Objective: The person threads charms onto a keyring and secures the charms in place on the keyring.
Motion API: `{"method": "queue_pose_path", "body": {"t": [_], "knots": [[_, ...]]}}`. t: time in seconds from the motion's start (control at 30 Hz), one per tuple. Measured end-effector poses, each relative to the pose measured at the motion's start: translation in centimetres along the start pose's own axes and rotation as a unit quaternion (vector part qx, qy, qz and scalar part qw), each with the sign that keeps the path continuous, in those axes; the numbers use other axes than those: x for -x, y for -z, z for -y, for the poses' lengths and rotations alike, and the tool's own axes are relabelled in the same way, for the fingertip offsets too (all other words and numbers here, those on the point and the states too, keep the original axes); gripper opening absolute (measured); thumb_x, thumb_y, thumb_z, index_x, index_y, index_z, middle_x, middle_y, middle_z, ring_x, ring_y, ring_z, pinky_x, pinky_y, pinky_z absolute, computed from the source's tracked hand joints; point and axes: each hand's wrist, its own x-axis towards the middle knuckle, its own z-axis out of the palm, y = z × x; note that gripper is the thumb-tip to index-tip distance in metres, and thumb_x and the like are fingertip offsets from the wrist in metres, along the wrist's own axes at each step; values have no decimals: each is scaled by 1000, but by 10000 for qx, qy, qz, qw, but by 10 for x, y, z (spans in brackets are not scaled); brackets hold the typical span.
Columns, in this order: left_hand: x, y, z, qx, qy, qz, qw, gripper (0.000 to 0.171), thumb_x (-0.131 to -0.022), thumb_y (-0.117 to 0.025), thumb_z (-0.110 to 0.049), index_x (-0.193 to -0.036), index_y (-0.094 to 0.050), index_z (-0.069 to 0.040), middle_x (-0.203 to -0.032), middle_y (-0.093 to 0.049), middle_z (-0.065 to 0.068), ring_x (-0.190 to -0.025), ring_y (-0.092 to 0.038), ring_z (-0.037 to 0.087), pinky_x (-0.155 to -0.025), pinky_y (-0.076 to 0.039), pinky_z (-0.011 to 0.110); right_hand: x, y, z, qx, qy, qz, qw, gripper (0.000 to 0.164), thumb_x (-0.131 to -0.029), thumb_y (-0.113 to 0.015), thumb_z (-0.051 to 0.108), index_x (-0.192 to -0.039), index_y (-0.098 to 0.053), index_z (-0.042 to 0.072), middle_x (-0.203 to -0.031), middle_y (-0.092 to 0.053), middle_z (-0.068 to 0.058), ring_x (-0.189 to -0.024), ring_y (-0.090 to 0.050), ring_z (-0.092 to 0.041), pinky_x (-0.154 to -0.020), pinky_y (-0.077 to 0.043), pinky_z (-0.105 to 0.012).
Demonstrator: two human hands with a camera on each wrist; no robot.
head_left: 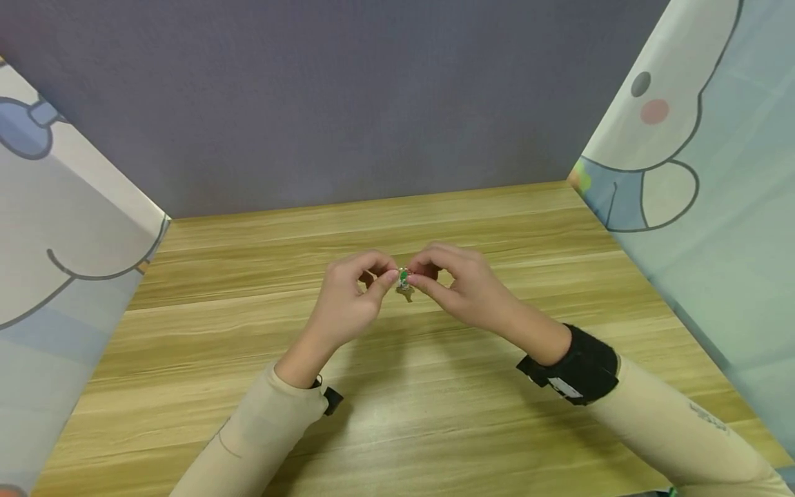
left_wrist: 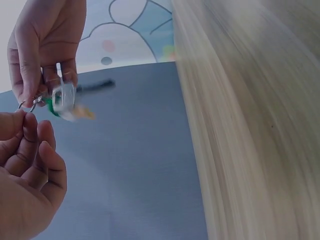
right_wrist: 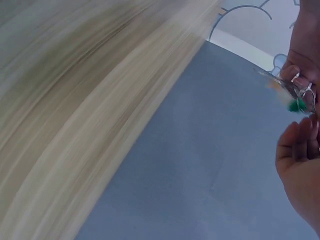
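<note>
Above the table, my left hand (head_left: 349,298) and right hand (head_left: 472,291) meet fingertip to fingertip around a small bunch of keys (head_left: 406,293). The left thumb and index finger pinch a thin metal key ring (left_wrist: 33,106) in the left wrist view. From the opposite side, the right fingertips pinch the ring too. Off it hang a key, a green piece (right_wrist: 297,105), a silvery rectangular piece (left_wrist: 64,97) and something pale orange, blurred in both wrist views. The fingertips partly hide the ring, and I cannot tell whether it is spread apart.
A wood-grain table (head_left: 397,414) lies beneath both hands. Behind it rises a grey panel (head_left: 373,103); cartoon-printed sheets stand at the left (head_left: 68,228) and right (head_left: 714,228). A black strap (head_left: 580,366) circles the right wrist.
</note>
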Motion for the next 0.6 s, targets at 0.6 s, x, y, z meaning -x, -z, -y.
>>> {"method": "queue_pose_path", "body": {"t": [0.6], "knots": [[-11,-6,33,-147,1230,801,9891,12,-108,-64,-21,-109,-72,-12,-107,-76,8,-98,-69,20,-86,-60,40,-5,-4,-15,-43,-2106,908,9733,11,-105,-70,15,-107,-76,7,-95,-75,-2,-85,-65,-15,-80,-58,-33]]}}
